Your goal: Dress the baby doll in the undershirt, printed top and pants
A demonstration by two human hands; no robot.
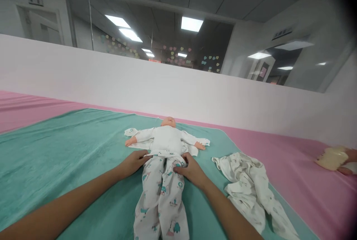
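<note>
A baby doll (167,137) in a white long-sleeved top lies on its back, arms spread, head toward the wall. Printed white baby pants (171,195) cover its legs and run toward me. My left hand (136,162) pinches the waistband at the doll's left-hand side as I see it. On the opposite side, my right hand (191,169) grips the waistband between thumb and fingers. Another printed garment is spread open beneath the doll, with a sleeve end (131,132) showing beyond each arm. The doll's feet are hidden.
A crumpled white printed garment (248,184) lies to the right on the green sheet (83,150). Pink cloth (295,158) surrounds the sheet. Part of another doll (334,158) shows at the far right edge. A white wall (181,91) with windows above closes off the back.
</note>
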